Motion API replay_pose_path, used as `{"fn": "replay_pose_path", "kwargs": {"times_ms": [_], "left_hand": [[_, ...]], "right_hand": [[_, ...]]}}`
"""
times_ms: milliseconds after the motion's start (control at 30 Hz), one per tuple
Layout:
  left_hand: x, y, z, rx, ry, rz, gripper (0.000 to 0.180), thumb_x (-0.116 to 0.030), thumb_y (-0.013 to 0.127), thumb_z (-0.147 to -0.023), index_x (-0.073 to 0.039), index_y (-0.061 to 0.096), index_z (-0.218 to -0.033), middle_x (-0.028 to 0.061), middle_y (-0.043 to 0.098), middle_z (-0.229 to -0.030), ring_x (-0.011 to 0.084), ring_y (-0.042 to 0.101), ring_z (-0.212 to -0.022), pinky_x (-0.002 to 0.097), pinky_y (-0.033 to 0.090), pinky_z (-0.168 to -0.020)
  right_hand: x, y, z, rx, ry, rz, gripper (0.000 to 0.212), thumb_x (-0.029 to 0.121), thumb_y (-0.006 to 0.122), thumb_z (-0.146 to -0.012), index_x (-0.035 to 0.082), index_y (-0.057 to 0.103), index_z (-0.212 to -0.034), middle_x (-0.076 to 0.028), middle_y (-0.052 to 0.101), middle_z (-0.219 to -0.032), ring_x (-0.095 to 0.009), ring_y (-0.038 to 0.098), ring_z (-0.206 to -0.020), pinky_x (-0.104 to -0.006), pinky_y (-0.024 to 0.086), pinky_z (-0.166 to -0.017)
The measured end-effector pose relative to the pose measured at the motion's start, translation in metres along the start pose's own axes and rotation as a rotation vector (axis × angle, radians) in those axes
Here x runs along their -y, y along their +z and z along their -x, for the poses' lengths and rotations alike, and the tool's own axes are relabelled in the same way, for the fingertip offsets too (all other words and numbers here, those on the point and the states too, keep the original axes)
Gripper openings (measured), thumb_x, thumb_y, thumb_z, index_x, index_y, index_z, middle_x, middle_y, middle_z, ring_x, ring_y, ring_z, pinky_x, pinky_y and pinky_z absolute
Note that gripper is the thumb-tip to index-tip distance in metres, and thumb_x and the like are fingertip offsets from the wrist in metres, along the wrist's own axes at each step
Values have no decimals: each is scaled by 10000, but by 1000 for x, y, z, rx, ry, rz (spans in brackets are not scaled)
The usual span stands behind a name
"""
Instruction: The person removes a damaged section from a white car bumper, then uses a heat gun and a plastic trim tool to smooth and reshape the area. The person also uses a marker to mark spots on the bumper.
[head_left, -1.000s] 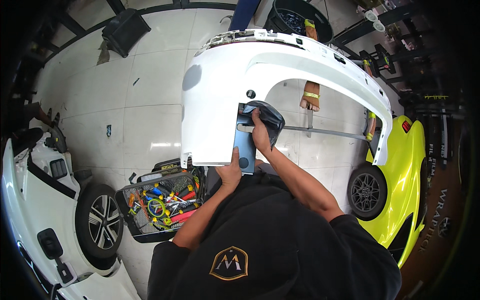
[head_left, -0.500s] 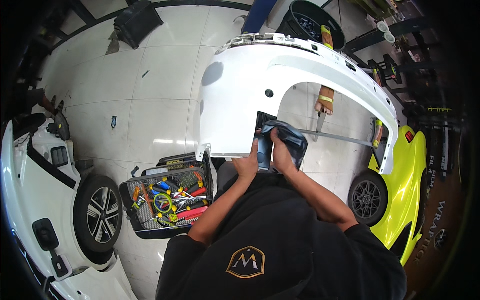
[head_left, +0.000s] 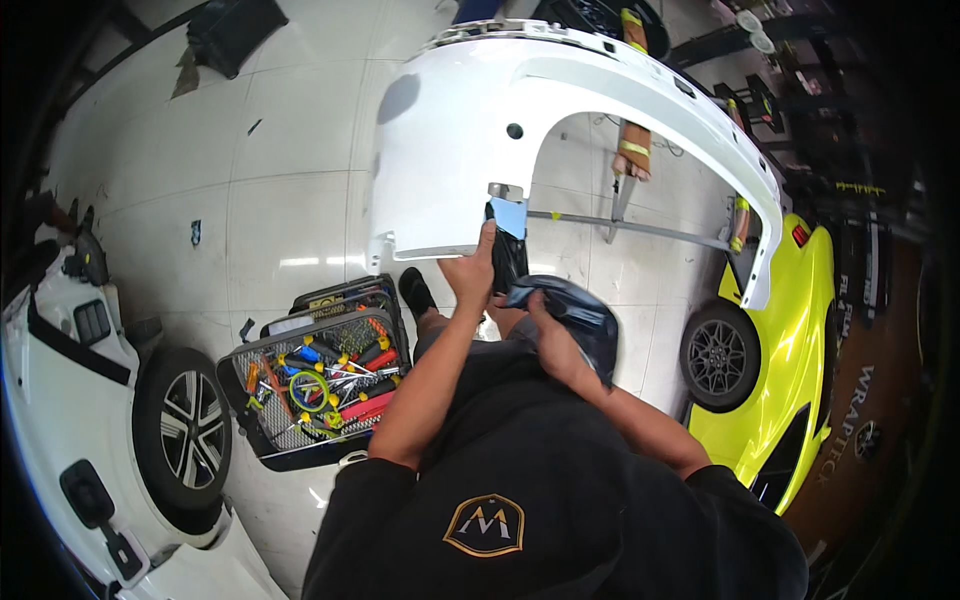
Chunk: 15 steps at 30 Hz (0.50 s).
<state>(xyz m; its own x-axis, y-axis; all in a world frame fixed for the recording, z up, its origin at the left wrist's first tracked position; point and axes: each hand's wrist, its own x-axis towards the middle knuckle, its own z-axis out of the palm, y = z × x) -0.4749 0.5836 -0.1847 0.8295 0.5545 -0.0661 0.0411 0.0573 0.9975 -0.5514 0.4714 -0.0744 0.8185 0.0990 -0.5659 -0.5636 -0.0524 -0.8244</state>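
A white car bumper cover (head_left: 455,150) with a wheel-arch cutout and a round hole is held up in front of me. My left hand (head_left: 468,272) grips its lower corner with the thumb up along the edge; the other fingers are hidden behind. Beside the thumb, a pale blue patch (head_left: 511,216) shows at the edge of the cutout. A glossy dark sheet of film (head_left: 578,318) bunches in my right hand (head_left: 556,345), thumb on top, below the bumper. A narrow dark strip (head_left: 508,258) runs between the hands; whether it joins the sheet I cannot tell.
A mesh-lined tool case (head_left: 330,385) full of screwdrivers and tape stands at my left. Farther left is a white car (head_left: 70,370); a yellow-green car (head_left: 770,400) is at right. A metal stand (head_left: 640,228) with padded arms supports the bumper. A black bin (head_left: 235,35) stands far back.
My right hand has drawn the dark film down toward me, away from the bumper's edge. The pale blue patch now shows there. My left hand stays at the corner.
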Motion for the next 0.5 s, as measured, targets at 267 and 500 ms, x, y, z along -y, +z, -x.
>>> {"fn": "replay_pose_path", "kwargs": {"times_ms": [267,500], "left_hand": [[-6,3,17,-8,-60,94,455,-298,788,-934,72,665,-1169,157,703,-1127,269,650,-1027,389,489,-952],[9,-12,15,105,-66,8,546,-431,701,-988,91,666,-1143,143,693,-1115,221,623,-1011,357,480,-929]], "right_hand": [[31,-5,44,-3,38,70,465,453,456,-1101,73,696,-1220,-86,736,-885,-122,650,-771,-275,511,-763],[12,-11,82,-90,-165,70,397,386,597,-1053,8,715,-1056,-74,645,-742,-115,571,-704,-324,470,-657]]}}
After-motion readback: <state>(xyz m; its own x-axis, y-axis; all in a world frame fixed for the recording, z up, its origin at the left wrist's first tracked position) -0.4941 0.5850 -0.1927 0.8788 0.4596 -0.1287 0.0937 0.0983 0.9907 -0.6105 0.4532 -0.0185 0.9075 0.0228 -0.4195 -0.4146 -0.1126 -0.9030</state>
